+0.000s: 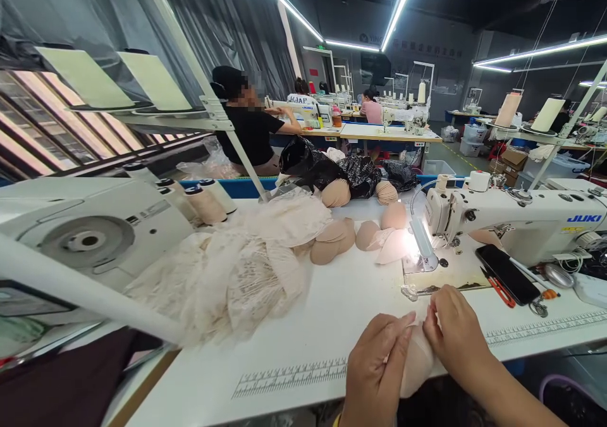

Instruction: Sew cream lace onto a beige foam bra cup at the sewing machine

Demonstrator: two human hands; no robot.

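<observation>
At the near edge of a white desk, the left hand and right hand both pinched a beige padded cup, fingers closed on its upper rim. More beige cups lay farther back beside a heap of cream lace. To the right stood a white sewing machine, its lamp lit, with a dark phone and red-handled snips lying before it. A person in a black shirt sat at another station beyond.
</observation>
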